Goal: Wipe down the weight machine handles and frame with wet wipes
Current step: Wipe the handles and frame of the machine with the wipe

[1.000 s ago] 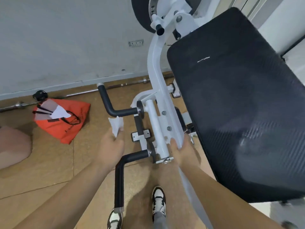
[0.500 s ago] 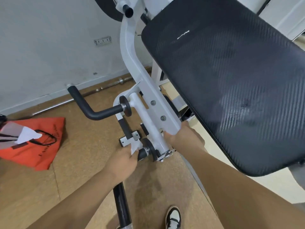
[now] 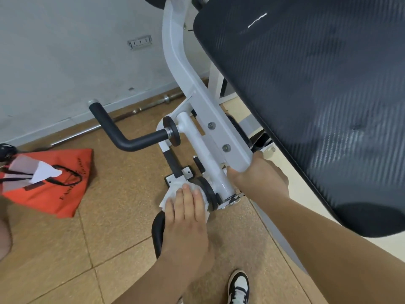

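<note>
The weight machine's white frame arm (image 3: 175, 60) slopes down from the top middle to the centre. Two black handles stick out to its left: an upper bent handle (image 3: 122, 137) and a lower handle (image 3: 158, 231), mostly hidden under my left hand. My left hand (image 3: 186, 218) presses a white wet wipe (image 3: 175, 189) around the lower handle next to its black collar. My right hand (image 3: 260, 174) grips the lower end of the frame arm.
A big black padded backrest (image 3: 306, 95) fills the right side. An orange bag (image 3: 52, 183) with wipes in it lies on the tiled floor at the left. A barbell (image 3: 153, 104) lies along the grey wall. My shoe (image 3: 238, 286) is at the bottom.
My left hand came down from in front of the upper handle and wrapped the wipe around the lower handle. My right hand stayed on the frame's end. The view moved closer.
</note>
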`<action>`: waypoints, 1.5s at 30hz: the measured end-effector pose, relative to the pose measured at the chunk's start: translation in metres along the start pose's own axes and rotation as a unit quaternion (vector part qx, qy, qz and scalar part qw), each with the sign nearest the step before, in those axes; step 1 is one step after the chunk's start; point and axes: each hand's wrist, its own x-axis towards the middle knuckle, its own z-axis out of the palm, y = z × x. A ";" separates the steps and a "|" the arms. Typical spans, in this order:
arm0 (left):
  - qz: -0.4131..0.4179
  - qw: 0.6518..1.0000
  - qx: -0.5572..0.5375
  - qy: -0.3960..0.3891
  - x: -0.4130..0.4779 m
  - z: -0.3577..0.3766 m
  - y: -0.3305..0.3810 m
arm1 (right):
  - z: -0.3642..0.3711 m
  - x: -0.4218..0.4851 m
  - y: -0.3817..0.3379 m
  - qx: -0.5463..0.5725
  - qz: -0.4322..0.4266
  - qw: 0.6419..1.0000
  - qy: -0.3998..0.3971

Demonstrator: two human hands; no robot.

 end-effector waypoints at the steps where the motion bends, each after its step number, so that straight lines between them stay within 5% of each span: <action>1: 0.016 0.999 -0.040 -0.009 -0.002 -0.009 -0.003 | 0.000 0.000 -0.001 0.001 -0.002 1.000 0.003; 3: 0.029 0.985 -0.168 -0.038 -0.004 -0.036 -0.015 | 0.000 0.000 -0.002 0.001 -0.003 1.000 0.004; 6: 0.000 0.960 -0.278 0.030 0.011 -0.058 -0.037 | 0.001 -0.001 -0.003 -0.010 0.001 1.000 0.004; 11: -0.001 0.985 -0.159 -0.061 0.047 -0.050 -0.033 | 0.000 -0.003 -0.005 -0.010 0.005 1.000 0.009; 16: -0.058 0.996 -0.070 -0.027 0.061 -0.029 -0.009 | -0.001 -0.003 -0.005 -0.021 0.002 1.000 0.007; 20: -0.066 0.992 -0.075 -0.081 0.074 -0.032 -0.013 | 0.000 -0.002 -0.004 -0.025 -0.001 1.000 0.015; 22: -0.047 0.968 -0.175 -0.172 0.084 -0.037 -0.022 | 0.001 -0.001 -0.004 -0.030 0.002 0.999 0.014; 25: -0.071 0.870 -0.311 -0.377 0.096 -0.054 -0.039 | 0.002 0.000 -0.003 -0.031 0.004 0.999 0.016; 27: -0.090 0.823 -0.357 -0.433 0.099 -0.060 -0.045 | 0.002 0.001 -0.003 -0.030 0.003 0.999 0.014; 28: -0.079 0.835 -0.344 -0.423 0.102 -0.057 -0.044 | 0.003 0.001 -0.004 -0.029 0.003 0.999 0.014; 30: -0.017 0.917 -0.211 -0.340 0.099 -0.049 -0.034 | 0.002 0.001 -0.003 -0.024 0.005 1.000 0.013; 32: 0.022 0.986 -0.054 -0.156 0.082 -0.031 -0.023 | 0.000 0.000 -0.004 -0.023 0.004 1.000 0.008; 35: -0.043 0.999 -0.023 -0.018 0.066 -0.014 -0.014 | -0.001 -0.002 -0.005 -0.016 0.001 1.000 0.004; 38: -0.020 0.972 -0.164 -0.169 0.088 -0.024 -0.027 | 0.000 -0.001 -0.004 -0.020 0.003 1.000 0.007; 40: -0.050 0.891 -0.293 -0.343 0.101 -0.037 -0.040 | -0.001 -0.002 -0.005 -0.021 0.003 1.000 0.009; 42: -0.075 0.848 -0.325 -0.411 0.104 -0.046 -0.045 | -0.001 -0.002 -0.005 -0.018 0.003 1.000 0.007; 45: -0.023 0.936 -0.183 -0.300 0.097 -0.045 -0.033 | 0.001 0.001 -0.004 -0.020 0.003 1.000 0.005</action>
